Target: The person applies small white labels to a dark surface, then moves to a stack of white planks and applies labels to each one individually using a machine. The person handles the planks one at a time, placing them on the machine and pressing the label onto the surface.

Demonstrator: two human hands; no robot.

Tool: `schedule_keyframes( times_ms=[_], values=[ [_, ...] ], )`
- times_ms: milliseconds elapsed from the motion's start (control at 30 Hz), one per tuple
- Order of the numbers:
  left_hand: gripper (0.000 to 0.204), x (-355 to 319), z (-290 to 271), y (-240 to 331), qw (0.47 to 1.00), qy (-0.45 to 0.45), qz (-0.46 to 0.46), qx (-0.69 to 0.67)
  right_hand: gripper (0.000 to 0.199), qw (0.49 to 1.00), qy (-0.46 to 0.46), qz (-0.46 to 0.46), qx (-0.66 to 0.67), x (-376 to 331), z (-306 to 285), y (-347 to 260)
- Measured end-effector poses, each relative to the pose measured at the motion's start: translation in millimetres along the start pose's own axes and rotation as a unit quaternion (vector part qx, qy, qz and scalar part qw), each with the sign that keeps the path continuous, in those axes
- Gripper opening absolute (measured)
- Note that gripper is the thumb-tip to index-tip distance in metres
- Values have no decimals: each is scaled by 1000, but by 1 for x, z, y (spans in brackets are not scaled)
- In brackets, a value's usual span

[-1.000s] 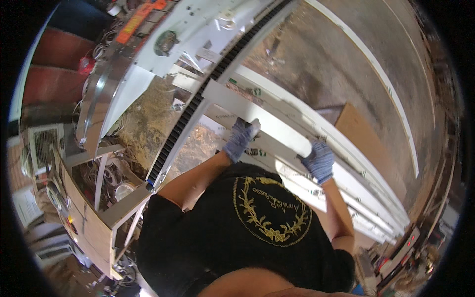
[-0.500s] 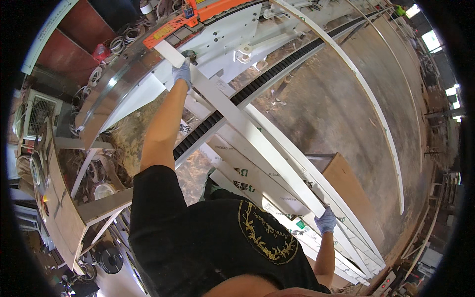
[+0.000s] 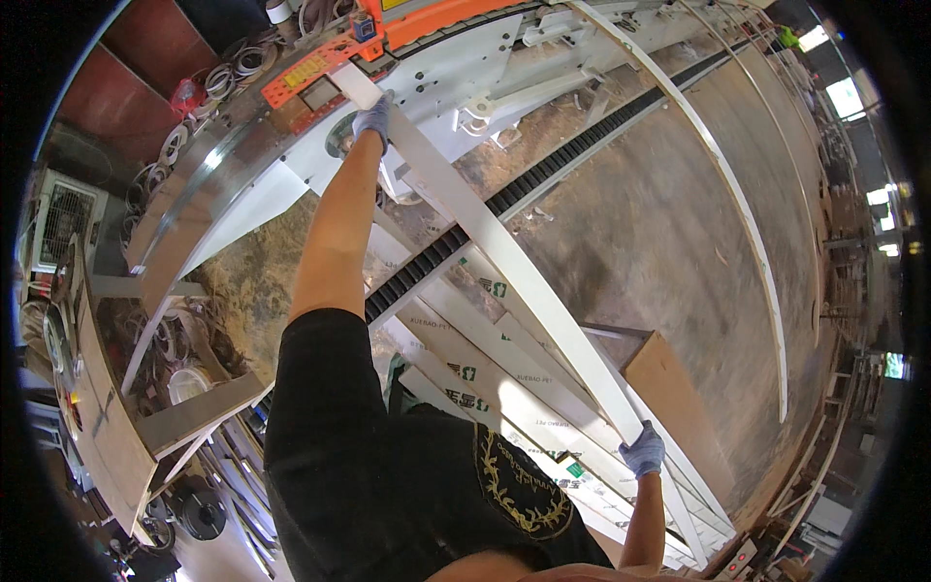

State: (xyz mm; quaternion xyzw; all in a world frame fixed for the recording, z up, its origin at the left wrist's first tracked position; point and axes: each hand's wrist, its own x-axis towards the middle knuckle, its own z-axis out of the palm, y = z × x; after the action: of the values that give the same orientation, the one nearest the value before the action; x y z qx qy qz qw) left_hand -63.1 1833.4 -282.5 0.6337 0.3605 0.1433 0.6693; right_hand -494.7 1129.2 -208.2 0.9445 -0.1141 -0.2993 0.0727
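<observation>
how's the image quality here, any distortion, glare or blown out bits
Head view: strong fisheye, so the long white strip between the left hand and right hand bows, as do the machine rails; a black circular vignette fills the corners; windows at the right rim are blown out; sunlight glares off the stacked white strips; the lower left is dim, and the centre is sharp.

The long flat white plastic strip (image 3: 504, 262) is showing plain, glossy white along its whole length; the left hand (image 3: 372, 116) and the right hand (image 3: 643, 451) are both wearing pale blue-grey gloves; the black short-sleeved shirt (image 3: 388, 466) is carrying a gold wreath emblem; the stacked white profile boards (image 3: 504, 388) are bearing small green and black markings; the orange metal machine housing (image 3: 330, 63) is sitting above a white machine frame (image 3: 465, 58); a black toothed belt (image 3: 543, 179) is running across the mottled brown floor (image 3: 659, 223).
</observation>
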Motion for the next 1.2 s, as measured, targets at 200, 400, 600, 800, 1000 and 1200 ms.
schedule_keyframes(
  times_ms=[200,400,600,800,1000,1200],
  values=[
    [64,60,-17,0,1000,16,4,12,72,1000,-25,-18,-1,37,-16,-23],
    [71,51,10,12,995,37,28,84,59,996,43,-30,67,36,-54,-51],
    [73,94,9,3,997,69,9,34,62,997,16,-23,67,73,-63,-46],
    [70,76,26,18,998,63,-7,30,68,998,29,-36,38,78,-66,-43],
    [45,77,28,25,993,117,13,31,65,996,-19,-19,81,92,-80,-61],
    [58,55,48,39,987,94,37,126,70,1000,-6,-10,17,109,-57,-39]
  ],
)
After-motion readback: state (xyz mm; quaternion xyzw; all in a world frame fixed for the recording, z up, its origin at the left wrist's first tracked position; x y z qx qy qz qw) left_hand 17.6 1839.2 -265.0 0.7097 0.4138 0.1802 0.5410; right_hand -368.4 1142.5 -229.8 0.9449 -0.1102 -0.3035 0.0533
